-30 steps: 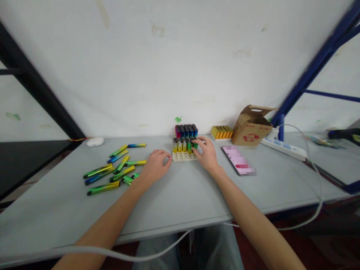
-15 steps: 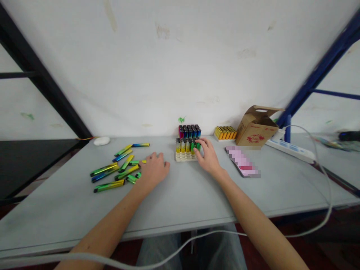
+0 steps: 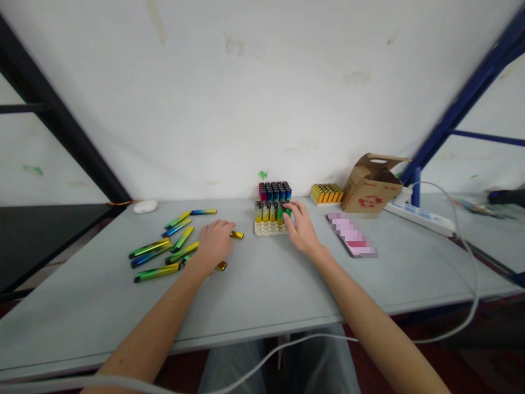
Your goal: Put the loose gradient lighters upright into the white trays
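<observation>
My left hand [image 3: 215, 241] is low over the loose lighters at left centre, its fingers bent; the fingertips and anything under them are hard to make out. A yellow lighter end [image 3: 237, 235] shows beside its fingers. Several green, yellow and blue lighters [image 3: 150, 248] lie scattered to its left. A white tray [image 3: 268, 228] holds upright yellow and green lighters in its back rows, with bare slots in front. My right hand [image 3: 301, 224] rests at the tray's right side, thumb and fingers curved around the green lighters [image 3: 280, 213] there.
Behind the tray stands a block of blue and purple lighters [image 3: 275, 191]. Further right are a tray of orange lighters [image 3: 327, 193], an open cardboard box [image 3: 369, 189], a phone [image 3: 351, 235] and a power strip [image 3: 422, 219]. A white case [image 3: 145, 206] lies at the back left.
My left hand has shifted slightly left over the loose lighters, and yellow lighter ends now show to its right. My right hand has stayed at the tray.
</observation>
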`<state>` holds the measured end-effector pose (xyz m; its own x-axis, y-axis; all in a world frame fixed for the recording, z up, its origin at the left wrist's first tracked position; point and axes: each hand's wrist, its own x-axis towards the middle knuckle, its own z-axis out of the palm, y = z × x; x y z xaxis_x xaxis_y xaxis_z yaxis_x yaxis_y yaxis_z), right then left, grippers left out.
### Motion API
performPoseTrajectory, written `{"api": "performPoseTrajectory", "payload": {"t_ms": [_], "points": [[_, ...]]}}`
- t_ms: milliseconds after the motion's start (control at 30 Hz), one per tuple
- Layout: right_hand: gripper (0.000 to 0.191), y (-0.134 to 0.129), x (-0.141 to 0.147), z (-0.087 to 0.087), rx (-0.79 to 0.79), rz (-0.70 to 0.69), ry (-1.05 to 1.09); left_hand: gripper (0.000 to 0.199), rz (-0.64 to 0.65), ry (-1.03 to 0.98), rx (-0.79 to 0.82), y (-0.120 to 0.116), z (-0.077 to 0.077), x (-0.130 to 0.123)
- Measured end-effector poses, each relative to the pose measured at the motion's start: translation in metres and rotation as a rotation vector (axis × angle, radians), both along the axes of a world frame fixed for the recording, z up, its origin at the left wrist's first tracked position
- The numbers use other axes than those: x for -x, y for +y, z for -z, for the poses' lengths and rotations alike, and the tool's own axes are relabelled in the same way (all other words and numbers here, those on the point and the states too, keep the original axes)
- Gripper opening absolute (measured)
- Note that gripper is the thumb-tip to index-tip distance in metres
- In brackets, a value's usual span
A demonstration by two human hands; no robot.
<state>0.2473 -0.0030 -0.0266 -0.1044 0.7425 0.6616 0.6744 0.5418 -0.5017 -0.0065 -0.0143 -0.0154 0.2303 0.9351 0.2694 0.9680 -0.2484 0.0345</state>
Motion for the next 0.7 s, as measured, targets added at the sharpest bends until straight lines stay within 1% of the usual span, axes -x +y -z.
{"api": "performPoseTrajectory", "payload": {"t_ms": [67, 167, 233, 333, 400, 433, 500, 600, 700], "points": [[0.034, -0.001, 0.002, 0.001, 0.001, 0.007, -0.002, 0.034, -0.015, -0.006, 0.017, 0.004, 0.002, 0.007], [0.034, -0.003, 0.005, 0.001, -0.029, 0.038, 0.003, 0.023, 0.019, -0.015, -0.003, 0.005, 0.002, 0.008], [0.031, -0.005, 0.006, -0.001, -0.092, 0.05, 0.022, 0.019, 0.044, -0.021, 0.019, 0.003, -0.001, 0.004], [0.025, -0.008, 0.004, -0.005, -0.246, 0.08, 0.055, 0.02, 0.056, -0.082, 0.058, -0.001, -0.006, -0.004], [0.022, -0.011, 0.003, -0.008, -0.329, 0.112, 0.07, 0.021, 0.055, -0.153, 0.028, -0.001, -0.008, -0.007], [0.021, -0.012, 0.003, -0.009, -0.342, 0.108, 0.069, 0.022, 0.064, -0.201, 0.0, -0.001, -0.009, -0.008], [0.02, -0.016, 0.004, -0.01, -0.305, 0.036, 0.048, 0.026, 0.13, -0.317, -0.062, 0.001, -0.009, -0.009], [0.023, -0.021, 0.013, -0.009, -0.207, -0.126, -0.021, 0.034, 0.301, -0.492, -0.17, 0.001, -0.011, -0.013], [0.037, -0.026, 0.025, -0.006, -0.169, -0.22, -0.097, 0.038, 0.412, -0.584, -0.272, -0.005, -0.014, -0.018]]}}
